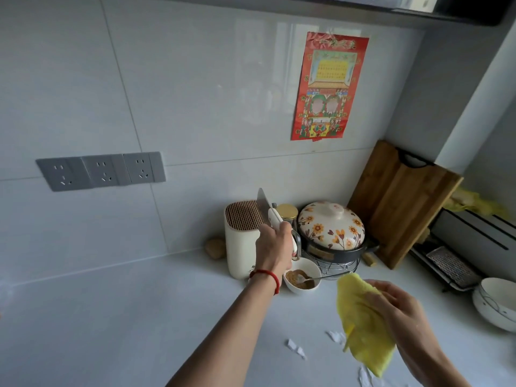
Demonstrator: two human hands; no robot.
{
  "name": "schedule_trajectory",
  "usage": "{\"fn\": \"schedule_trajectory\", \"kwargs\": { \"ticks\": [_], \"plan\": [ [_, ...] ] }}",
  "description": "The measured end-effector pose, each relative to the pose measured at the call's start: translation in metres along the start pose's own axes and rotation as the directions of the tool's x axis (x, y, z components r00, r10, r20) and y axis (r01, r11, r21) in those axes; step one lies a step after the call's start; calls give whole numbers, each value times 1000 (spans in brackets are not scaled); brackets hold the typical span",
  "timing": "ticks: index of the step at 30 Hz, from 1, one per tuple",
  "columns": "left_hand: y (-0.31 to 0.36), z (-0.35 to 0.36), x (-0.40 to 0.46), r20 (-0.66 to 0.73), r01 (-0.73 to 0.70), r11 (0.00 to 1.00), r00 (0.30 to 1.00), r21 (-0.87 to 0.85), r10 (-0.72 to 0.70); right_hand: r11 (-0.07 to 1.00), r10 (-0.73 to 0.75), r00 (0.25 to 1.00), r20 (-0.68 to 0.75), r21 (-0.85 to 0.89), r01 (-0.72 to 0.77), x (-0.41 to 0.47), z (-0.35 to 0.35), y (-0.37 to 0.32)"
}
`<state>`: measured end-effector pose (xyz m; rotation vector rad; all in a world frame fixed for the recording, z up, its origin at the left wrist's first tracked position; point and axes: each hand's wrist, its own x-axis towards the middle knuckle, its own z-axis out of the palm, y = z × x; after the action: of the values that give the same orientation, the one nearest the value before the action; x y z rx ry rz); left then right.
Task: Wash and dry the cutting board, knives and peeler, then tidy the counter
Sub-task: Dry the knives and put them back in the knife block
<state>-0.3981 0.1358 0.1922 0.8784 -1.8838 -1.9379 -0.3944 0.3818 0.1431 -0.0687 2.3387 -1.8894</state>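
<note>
My left hand (275, 243) grips the white handle of a knife (265, 206), whose blade points up just above the slotted top of the cream knife block (241, 238). A yellow cloth (361, 325) hangs from my right hand (396, 305), which grips it over the counter at the lower right. The wooden cutting board (399, 202) leans upright in the back right corner.
A flowered pot (331, 226) sits on a wire stand beside the block. In front of it is a small bowl with brown contents and a spoon (301, 279). A white bowl (495, 304) and a rack are at right. White scraps (296, 346) lie on the counter.
</note>
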Motion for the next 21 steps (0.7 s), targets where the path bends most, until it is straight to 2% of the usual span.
{"fn": "schedule_trajectory", "kwargs": {
  "ticks": [6,15,18,21],
  "plan": [
    [6,-6,6,94,92,985,992,-148,-78,1000,5,1000,-13,-8,-5,0,-3,-6],
    [25,-15,26,196,193,957,969,-217,-151,1000,11,1000,-6,-16,-11,8,4,-15],
    [48,-21,44,305,293,918,929,-266,-208,996,-40,999,-6,-83,40,14,14,-24],
    [71,-21,62,326,320,912,917,-256,-230,970,-100,993,68,-213,113,23,33,-39]
  ]
}}
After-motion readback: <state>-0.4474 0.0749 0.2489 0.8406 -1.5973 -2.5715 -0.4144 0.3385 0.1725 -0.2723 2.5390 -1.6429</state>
